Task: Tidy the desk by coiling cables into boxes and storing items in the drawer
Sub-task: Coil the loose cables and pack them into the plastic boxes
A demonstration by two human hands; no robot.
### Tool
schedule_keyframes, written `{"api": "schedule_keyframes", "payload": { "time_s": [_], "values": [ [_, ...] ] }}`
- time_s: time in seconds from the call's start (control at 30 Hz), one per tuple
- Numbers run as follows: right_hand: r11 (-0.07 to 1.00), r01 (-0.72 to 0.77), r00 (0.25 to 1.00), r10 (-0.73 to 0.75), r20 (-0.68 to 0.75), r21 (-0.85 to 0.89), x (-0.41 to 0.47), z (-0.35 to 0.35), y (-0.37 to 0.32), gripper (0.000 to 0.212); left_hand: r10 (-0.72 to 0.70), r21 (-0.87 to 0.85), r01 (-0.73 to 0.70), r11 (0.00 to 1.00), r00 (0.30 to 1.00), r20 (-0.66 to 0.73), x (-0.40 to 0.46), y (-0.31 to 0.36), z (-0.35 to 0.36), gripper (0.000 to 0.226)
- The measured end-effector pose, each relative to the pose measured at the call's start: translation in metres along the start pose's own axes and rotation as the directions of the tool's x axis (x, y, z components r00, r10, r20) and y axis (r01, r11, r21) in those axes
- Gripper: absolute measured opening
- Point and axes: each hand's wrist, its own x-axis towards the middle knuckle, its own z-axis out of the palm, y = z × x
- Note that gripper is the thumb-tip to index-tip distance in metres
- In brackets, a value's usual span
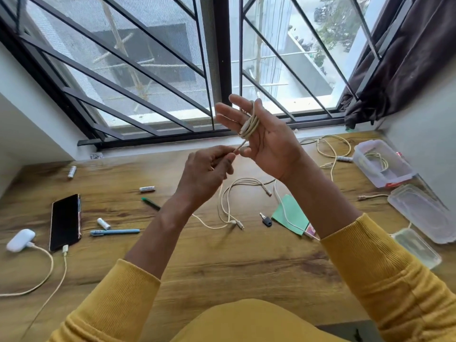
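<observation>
Nearly wound: right hand (266, 134) open, cable (249, 127) looped on fingers; left hand (209, 166) pinches its end — tuck it snugly.

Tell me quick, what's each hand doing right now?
Left hand: fingers pinching the cable end.
Right hand: fingers straight, open, cable coiled around them.
</observation>
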Motion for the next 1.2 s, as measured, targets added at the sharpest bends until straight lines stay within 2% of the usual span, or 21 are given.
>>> {"api": "schedule_keyframes", "payload": {
  "time_s": [0.1,0.17,0.43,0.57,0.63,0.7,0.77,0.83,0.9,0.93,1.0,1.03,1.1,1.2],
  "values": [
    [0.991,-0.028,0.994,0.015,-0.104,-0.131,-0.001,-0.001,0.007,0.054,0.186,0.183,-0.168,0.969,0.979,-0.084,0.000,0.012,-0.008,0.015],
    [0.981,-0.047,0.989,0.019,-0.148,-0.188,-0.003,0.000,0.011,0.054,0.262,0.224,-0.234,0.946,0.959,-0.105,0.000,0.018,-0.011,0.017],
    [0.950,-0.100,0.986,0.054,-0.159,-0.297,-0.007,0.009,0.018,0.051,0.201,0.052,-0.197,0.979,0.975,-0.096,0.006,0.027,-0.018,0.026],
    [0.937,-0.196,0.977,0.161,-0.141,-0.288,-0.007,0.016,0.019,0.066,0.237,0.124,-0.218,0.968,0.957,-0.166,0.008,0.028,-0.018,0.019],
    [0.931,-0.218,0.975,0.198,-0.096,-0.293,-0.007,0.016,0.019,0.078,0.228,0.151,-0.201,0.968,0.955,-0.187,0.008,0.026,-0.017,0.027],
    [0.914,-0.246,0.969,0.233,-0.079,-0.323,-0.006,0.015,0.018,0.084,0.233,0.256,-0.180,0.950,0.952,-0.197,0.009,0.023,-0.017,0.044],
    [0.877,-0.296,0.955,0.284,-0.089,-0.379,-0.007,0.015,0.017,0.089,0.253,0.361,-0.195,0.912,0.960,-0.121,0.011,0.019,-0.022,0.061],
    [0.843,-0.326,0.943,0.325,-0.078,-0.428,-0.010,0.016,0.017,0.094,0.229,0.290,-0.238,0.927,0.971,0.064,0.014,0.016,-0.028,0.066],
    [0.823,-0.338,0.930,0.366,-0.029,-0.458,-0.011,0.018,0.015,0.098,0.176,0.134,-0.211,0.968,0.956,0.236,0.015,0.016,-0.033,0.052],
    [0.811,-0.353,0.917,0.398,-0.003,-0.466,-0.011,0.019,0.014,0.103,0.162,0.113,-0.199,0.974,0.948,0.275,0.014,0.017,-0.033,0.041],
    [0.802,-0.397,0.888,0.458,0.031,-0.446,-0.010,0.018,0.012,0.108,0.155,0.150,-0.200,0.968,0.952,0.265,0.010,0.017,-0.032,0.026],
    [0.805,-0.416,0.878,0.476,0.043,-0.424,-0.009,0.017,0.011,0.106,0.146,0.173,-0.193,0.966,0.957,0.252,0.007,0.017,-0.030,0.026],
    [0.813,-0.441,0.870,0.492,0.043,-0.379,-0.008,0.016,0.012,0.094,0.109,0.224,-0.160,0.961,0.968,0.224,0.004,0.014,-0.026,0.034],
    [0.832,-0.453,0.888,0.453,-0.078,-0.321,-0.008,0.019,0.016,0.085,0.046,0.250,-0.086,0.964,0.986,0.161,0.001,0.011,-0.020,0.042]
  ]
}}
